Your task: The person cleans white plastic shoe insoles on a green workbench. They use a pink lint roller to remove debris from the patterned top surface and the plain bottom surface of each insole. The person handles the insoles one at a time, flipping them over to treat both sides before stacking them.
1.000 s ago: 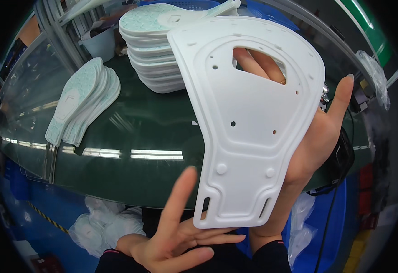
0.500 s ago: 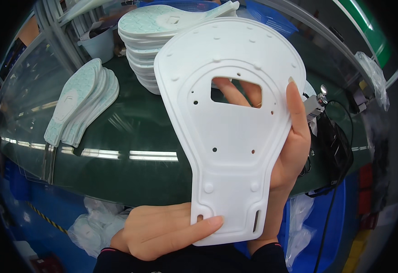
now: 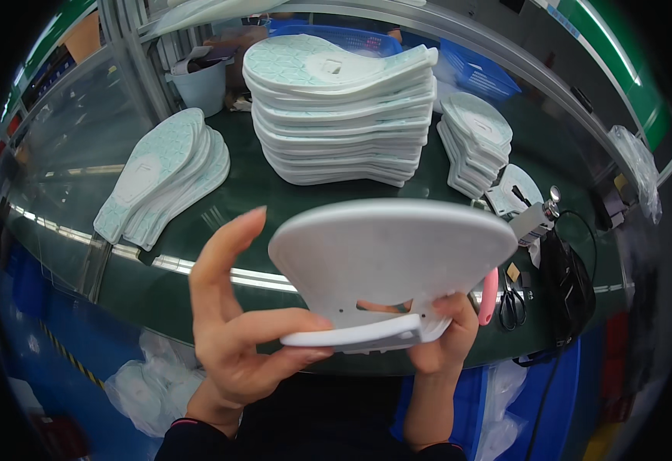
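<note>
A white plastic paddle-shaped panel (image 3: 382, 238) is held low over the table's near edge, tilted steeply so its wide rounded end faces away. Its narrow end points toward me. My left hand (image 3: 236, 338) pinches that narrow end at the left corner between thumb and fingers, with one finger raised. On the opposite side, my right hand (image 3: 447, 334) grips the panel's right edge near the rectangular cutout. The panel hides part of the right fingers. Beyond it stands a tall stack of similar panels (image 3: 336, 107) with pale green patterned faces.
A fanned pile of panels (image 3: 163, 177) lies left, a smaller stack (image 3: 474, 142) back right. Scissors (image 3: 512, 307), a pink-handled tool (image 3: 489, 296) and a black bag (image 3: 566, 269) lie right on the green table (image 3: 197, 307). Behind are a pale bucket (image 3: 200, 86) and blue baskets (image 3: 478, 71).
The panel has tipped from facing me upright to a steep tilt and dropped lower. My left hand has shifted its grip and raised a finger; my right hand has moved down toward me.
</note>
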Tool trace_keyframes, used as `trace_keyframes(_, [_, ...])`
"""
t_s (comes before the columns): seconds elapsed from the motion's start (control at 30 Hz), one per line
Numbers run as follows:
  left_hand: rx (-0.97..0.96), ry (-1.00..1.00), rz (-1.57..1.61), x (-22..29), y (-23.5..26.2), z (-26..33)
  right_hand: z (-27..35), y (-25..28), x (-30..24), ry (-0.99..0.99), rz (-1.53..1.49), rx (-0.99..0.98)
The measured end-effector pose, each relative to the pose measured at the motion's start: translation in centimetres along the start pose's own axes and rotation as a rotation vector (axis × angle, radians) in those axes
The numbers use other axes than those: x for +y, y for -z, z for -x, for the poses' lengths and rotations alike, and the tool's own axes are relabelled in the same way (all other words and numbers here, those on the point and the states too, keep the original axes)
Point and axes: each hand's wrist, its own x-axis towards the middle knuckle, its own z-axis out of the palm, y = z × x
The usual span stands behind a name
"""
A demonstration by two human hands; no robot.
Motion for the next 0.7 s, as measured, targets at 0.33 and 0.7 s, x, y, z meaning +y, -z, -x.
trace_keyframes(0.33, [-0.318, -0.175, -0.013, 0.8, 0.1, 0.4, 2.3, 2.6, 0.4, 0.233, 0.455, 0.014])
trace_keyframes(0.7, [-0.368, -0.316, -0.025, 1.4, 1.2, 1.1, 2.9, -3.6, -0.9, 0.703, 1.649, -0.118])
